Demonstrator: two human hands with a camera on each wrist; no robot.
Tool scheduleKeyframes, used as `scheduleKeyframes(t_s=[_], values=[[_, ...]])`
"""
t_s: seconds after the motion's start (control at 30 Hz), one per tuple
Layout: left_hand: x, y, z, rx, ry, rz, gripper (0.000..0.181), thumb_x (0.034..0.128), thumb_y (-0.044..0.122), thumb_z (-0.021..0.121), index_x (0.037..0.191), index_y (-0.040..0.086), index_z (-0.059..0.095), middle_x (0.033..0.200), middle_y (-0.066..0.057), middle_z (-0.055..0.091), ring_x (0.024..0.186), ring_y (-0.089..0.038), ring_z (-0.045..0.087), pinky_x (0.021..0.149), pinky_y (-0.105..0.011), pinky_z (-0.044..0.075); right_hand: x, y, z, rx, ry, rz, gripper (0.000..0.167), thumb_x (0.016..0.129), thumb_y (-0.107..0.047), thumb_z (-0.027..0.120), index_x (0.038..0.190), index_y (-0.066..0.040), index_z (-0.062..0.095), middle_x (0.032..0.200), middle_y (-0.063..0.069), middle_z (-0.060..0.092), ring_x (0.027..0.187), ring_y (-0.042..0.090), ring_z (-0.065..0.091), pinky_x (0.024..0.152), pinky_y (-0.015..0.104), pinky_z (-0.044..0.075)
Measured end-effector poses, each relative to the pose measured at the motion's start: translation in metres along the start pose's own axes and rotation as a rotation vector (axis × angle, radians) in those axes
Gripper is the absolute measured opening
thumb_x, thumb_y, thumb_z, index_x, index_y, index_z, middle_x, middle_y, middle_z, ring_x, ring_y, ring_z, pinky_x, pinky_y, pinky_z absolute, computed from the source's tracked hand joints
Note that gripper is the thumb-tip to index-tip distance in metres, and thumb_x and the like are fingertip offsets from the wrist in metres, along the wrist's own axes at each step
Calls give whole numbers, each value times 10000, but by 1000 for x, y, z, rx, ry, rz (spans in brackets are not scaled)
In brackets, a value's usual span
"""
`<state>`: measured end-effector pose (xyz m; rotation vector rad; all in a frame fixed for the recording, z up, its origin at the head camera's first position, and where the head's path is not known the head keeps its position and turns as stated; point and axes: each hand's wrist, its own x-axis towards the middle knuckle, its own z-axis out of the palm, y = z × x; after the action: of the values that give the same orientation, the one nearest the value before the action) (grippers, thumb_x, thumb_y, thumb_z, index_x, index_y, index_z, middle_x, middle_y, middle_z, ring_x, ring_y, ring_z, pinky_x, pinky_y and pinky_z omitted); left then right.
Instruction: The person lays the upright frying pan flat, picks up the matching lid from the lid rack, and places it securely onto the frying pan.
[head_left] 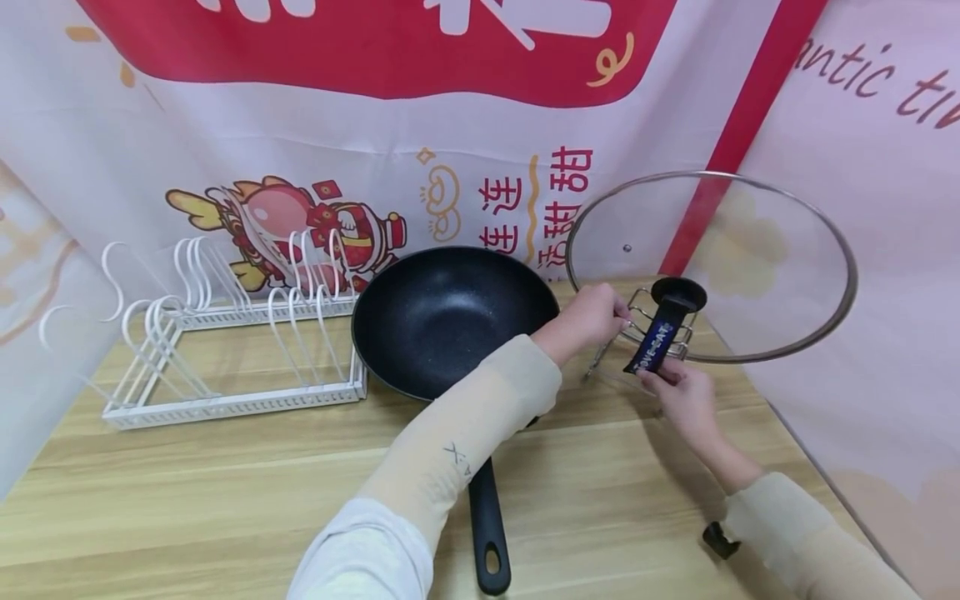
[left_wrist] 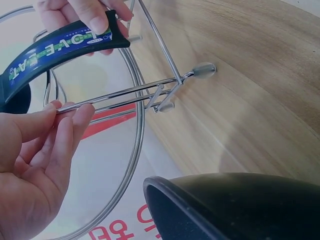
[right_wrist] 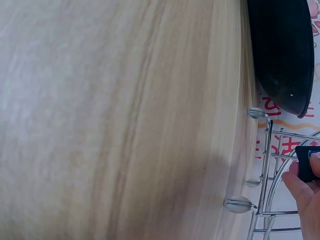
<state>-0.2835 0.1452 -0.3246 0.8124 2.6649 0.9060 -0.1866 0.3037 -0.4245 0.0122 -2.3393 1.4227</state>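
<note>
A large clear glass pot lid (head_left: 853,279) with a steel rim stands tilted in a small chrome wire lid rack (left_wrist: 125,92) at the right of the table. Its black arched handle (head_left: 654,346) faces me and bears a blue "LOVE EAT" label. My left hand (head_left: 588,317) pinches a wire of the rack between thumb and fingers, as the left wrist view shows. With thumb and fingers, my right hand (head_left: 686,400) pinches the free end of the lid handle. The rack's clear feet (left_wrist: 204,70) point toward the wooden tabletop; contact is hard to tell.
A black wok (head_left: 450,325) sits mid-table under my left forearm, its handle (head_left: 489,533) pointing toward me. On the left stands a white rack (head_left: 240,410) with upright loops. A small black object (head_left: 720,540) is beside my right sleeve. Printed cloths (head_left: 465,125) hang behind.
</note>
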Motion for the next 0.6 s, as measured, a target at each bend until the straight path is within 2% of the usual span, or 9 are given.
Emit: scheduleKeyframes(t_s=[0.17,0.4,0.6], values=[[0,-1,0,3,12,20,161,1014,155,667,1100,117,797,1059,31,746,963,-71,642,825,-186,510,0,-3,-2,-50,38,-78,113,855,163,719,960,182,682,959,367,682,706,-143,604,614,95,523],[-1,-2,-3,66,10,117,177,1018,140,649,1097,79,796,1058,-3,754,973,-100,649,839,-183,498,2,-13,-7,-107,49,-166,73,851,154,719,918,144,692,940,337,694,698,-165,583,567,88,489],[-1,-4,-2,64,-8,111,178,1027,148,642,1098,79,789,1011,5,739,913,-100,630,789,-199,501,1,-18,-10,-136,54,-179,94,846,154,722,936,132,705,953,314,702,784,-218,573,634,53,475]])
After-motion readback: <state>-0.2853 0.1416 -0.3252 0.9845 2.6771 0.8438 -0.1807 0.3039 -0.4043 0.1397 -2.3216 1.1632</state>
